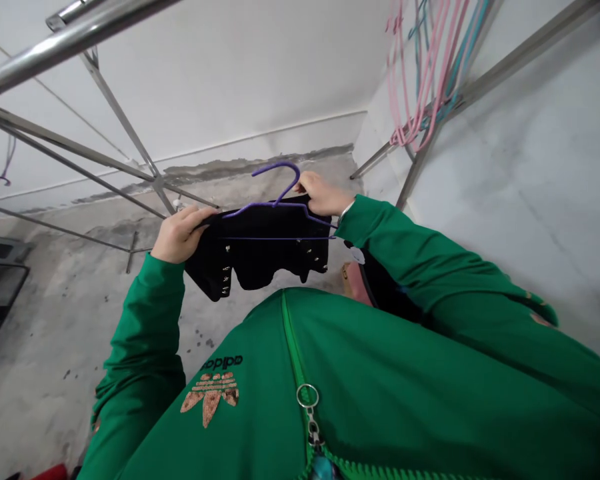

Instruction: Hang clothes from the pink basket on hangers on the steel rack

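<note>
A black garment [260, 257] with rows of small shiny metal pieces near both sides is stretched between my hands; its exact kind is unclear. Against its upper part lies a purple clothes hanger [280, 205], hook up and curving left. My left hand [180, 233] is closed on the garment's top left corner. Around the top right edge, just beside the hook, the fingers of my right hand [323, 193] are closed. The right end of the hanger reaches my right cuff.
A metal rack frame [105, 93] stands at the left, its thick bar crossing the upper left. Pink hangers [443, 73] and blue ones hang from another metal frame [520, 50] at the upper right. A grey object [3, 248] on a black frame sits far left on the concrete floor [80, 293].
</note>
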A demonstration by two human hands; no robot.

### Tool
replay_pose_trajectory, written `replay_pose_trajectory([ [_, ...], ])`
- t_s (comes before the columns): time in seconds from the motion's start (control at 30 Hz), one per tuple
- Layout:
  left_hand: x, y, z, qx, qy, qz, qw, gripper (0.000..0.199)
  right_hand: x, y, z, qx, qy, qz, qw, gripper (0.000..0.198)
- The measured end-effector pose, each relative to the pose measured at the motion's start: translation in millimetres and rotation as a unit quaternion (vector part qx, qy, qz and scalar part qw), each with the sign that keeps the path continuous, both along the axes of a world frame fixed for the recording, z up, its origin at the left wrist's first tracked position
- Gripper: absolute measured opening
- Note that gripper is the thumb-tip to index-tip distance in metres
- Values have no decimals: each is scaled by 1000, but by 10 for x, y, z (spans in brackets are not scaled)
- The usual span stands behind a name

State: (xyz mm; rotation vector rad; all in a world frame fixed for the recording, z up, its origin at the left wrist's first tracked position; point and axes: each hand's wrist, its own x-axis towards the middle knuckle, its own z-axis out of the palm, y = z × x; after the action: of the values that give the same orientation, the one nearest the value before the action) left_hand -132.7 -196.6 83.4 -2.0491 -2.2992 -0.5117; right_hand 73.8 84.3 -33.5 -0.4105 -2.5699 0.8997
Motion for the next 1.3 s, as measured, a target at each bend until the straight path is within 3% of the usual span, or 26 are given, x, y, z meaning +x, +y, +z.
replay_pose_trajectory([
  [0.07, 18, -76, 47, -6, 9, 11, 1000, 40, 17, 87, -90, 40, -16, -65, 997, 35],
  [0.13, 26, -142, 89, -12, 25, 32, 999, 40, 59, 193, -151, 34, -29, -98, 994, 36],
  [0.3, 12, -171, 76, -13, 101, 106, 989, 39, 96, 398, -183, -8, -20, -64, 998, 40],
  [0.47, -55, -107, -20, 13, 162, 193, 968, 36, 67, 421, -246, -3, -64, -83, 994, 43],
  [0.7, -114, -40, -93, 49, 175, 216, 959, 37, 74, 268, -215, 30, -121, -151, 981, 31],
  [0.83, -123, 16, -189, 66, 198, 247, 946, 40, 116, -115, -72, 10, -188, -91, 978, 21],
  [0.9, -154, 15, -247, 84, 189, 245, 947, 40, 193, -335, 24, -8, -210, 11, 978, 17],
  [1.0, -216, -25, -315, 102, 180, 241, 948, 39, 342, -477, 218, -39, -221, 190, 956, 16],
  [1.07, -242, -54, -343, 123, 176, 239, 947, 38, 405, -394, 349, -41, -160, 167, 972, 24],
  [1.17, -238, -61, -359, 174, 162, 224, 945, 37, 385, -141, 440, -2, -3, 28, 1000, 37],
  [1.23, -218, -44, -351, 184, 160, 212, 946, 36, 325, -30, 400, 0, 32, 43, 999, 44],
  [1.3, -206, -20, -327, 167, 161, 193, 953, 36, 275, -27, 303, -57, -1, 125, 990, 46],
])
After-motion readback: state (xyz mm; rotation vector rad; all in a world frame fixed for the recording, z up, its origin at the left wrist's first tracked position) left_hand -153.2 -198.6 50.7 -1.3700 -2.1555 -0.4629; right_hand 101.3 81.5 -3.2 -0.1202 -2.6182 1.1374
